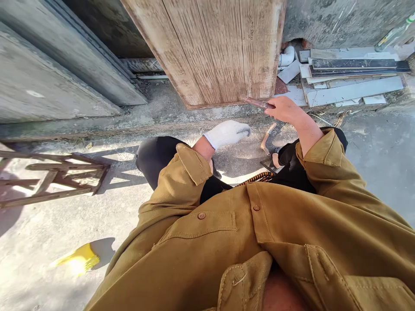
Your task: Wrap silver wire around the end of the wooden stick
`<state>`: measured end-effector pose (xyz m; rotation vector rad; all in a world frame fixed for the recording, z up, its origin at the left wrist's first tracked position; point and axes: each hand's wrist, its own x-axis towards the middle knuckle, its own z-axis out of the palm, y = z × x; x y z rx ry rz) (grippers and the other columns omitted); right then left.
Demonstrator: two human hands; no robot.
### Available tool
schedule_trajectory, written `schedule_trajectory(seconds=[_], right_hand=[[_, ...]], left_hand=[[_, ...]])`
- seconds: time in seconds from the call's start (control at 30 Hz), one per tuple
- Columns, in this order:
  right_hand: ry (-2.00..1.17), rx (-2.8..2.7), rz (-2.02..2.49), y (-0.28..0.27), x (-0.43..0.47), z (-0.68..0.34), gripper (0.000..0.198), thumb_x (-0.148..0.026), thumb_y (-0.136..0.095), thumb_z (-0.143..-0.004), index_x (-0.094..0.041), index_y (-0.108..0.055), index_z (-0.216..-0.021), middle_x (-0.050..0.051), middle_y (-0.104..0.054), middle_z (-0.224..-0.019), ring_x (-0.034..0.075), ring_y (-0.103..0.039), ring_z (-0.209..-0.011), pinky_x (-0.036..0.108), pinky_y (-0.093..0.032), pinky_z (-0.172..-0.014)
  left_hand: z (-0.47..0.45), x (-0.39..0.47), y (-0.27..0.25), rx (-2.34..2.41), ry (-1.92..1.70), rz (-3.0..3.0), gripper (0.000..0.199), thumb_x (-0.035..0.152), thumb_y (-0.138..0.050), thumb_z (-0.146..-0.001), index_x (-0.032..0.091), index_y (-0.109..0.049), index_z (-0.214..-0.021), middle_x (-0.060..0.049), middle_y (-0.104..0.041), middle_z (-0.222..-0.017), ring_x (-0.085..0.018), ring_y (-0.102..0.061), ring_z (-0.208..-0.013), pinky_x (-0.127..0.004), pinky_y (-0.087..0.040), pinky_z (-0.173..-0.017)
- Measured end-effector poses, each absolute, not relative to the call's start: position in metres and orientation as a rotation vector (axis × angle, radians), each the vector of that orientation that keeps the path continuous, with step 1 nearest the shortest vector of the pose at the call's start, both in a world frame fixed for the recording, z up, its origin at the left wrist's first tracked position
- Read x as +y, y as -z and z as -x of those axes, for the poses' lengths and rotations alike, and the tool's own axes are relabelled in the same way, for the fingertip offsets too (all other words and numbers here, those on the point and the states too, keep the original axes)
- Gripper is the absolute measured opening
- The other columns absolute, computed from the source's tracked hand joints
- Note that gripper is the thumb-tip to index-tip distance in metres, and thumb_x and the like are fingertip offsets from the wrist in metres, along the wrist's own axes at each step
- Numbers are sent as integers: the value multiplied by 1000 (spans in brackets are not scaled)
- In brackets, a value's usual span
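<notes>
My right hand (285,109) is bare and closed around a slim brown tool (254,102) with a wound band near the grip. The tool's far end lies against the bottom edge of a weathered wooden panel (220,47), which has long vertical grooves. In a white glove, my left hand (228,133) hangs below the panel, apart from it. Its fingers are curled together, and whatever may be inside them is hidden. On the ground between my feet lies a bent, light wooden piece (267,137), partly in shadow.
Stacked boards and strips (353,71) lie right of the panel, by a white pipe elbow (287,56) and a bottle (394,35). Grey slabs (58,73) lean at left. A wooden stool-like frame (52,177) and a yellow object (79,258) are on the concrete floor.
</notes>
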<state>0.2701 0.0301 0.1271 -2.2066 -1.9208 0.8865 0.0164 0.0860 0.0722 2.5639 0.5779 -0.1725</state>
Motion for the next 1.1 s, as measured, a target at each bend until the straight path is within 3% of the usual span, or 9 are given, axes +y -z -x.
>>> schedule_trajectory(seconds=[0.17,0.23,0.37,0.43,0.57,0.7,0.93,1.0,1.1], right_hand=[[-1287,-2399,2346,-119,27,-262,22,-16,-76,-96,-15,-71,-75,3,-61,-59,17,-54,-63,34,-40,-70],[-1487,-2560,2177,-111,26,-252,18,-14,-79,-91,-14,-74,-74,0,-60,-56,15,-52,-59,31,-38,-67],[-2026,-2630,1486,-117,24,-246,9,-18,-74,-93,-15,-79,-86,-4,-62,-60,13,-56,-61,27,-39,-66],[-1930,-2417,1336,-127,22,-257,10,-26,-77,-93,-17,-79,-91,-4,-65,-66,12,-58,-63,25,-40,-66],[-1417,-1775,1448,-136,19,-274,24,-37,-79,-96,-17,-68,-86,-1,-63,-71,11,-54,-62,24,-41,-61],[-1178,-1438,1593,-123,22,-264,28,-37,-73,-103,-18,-62,-86,1,-60,-71,12,-53,-62,24,-43,-56],[-840,-2100,2304,-117,30,-245,14,-23,-73,-102,-11,-78,-100,13,-73,-88,24,-66,-86,35,-48,-78],[-972,-2371,2343,-116,28,-244,14,-20,-74,-100,-8,-80,-96,12,-72,-79,23,-63,-80,36,-43,-76],[-1317,-2590,2210,-112,23,-243,16,-13,-76,-95,-10,-77,-80,2,-59,-56,16,-51,-62,34,-36,-68]], left_hand=[[-17,85,-65,538,84,-2560,37,32,-50,-106,21,-83,-117,-5,-84,-111,-21,-75,-100,-29,-50,-88],[-18,83,-63,506,26,-2484,34,30,-53,-103,19,-83,-115,-5,-83,-109,-20,-74,-99,-28,-51,-89],[-18,86,-64,542,-128,-2283,28,25,-55,-100,16,-81,-106,-3,-80,-97,-17,-70,-88,-27,-53,-85],[-17,90,-63,616,-223,-2197,24,24,-57,-98,15,-79,-101,-4,-77,-91,-15,-67,-82,-27,-53,-81],[-14,93,-62,709,-328,-1955,24,26,-55,-98,15,-76,-103,-1,-65,-75,-13,-58,-66,-26,-48,-65],[-13,87,-66,634,-247,-1927,27,29,-53,-99,15,-75,-105,2,-59,-68,-12,-52,-59,-25,-44,-62],[-20,78,-71,485,37,-2399,34,34,-51,-99,19,-81,-103,-3,-79,-94,-19,-67,-84,-29,-48,-81],[-22,76,-70,488,118,-2486,36,35,-50,-100,21,-83,-104,-4,-80,-96,-20,-69,-85,-31,-47,-80],[-22,76,-70,519,151,-2535,38,36,-49,-102,22,-84,-105,-4,-80,-92,-21,-68,-82,-31,-46,-77]])
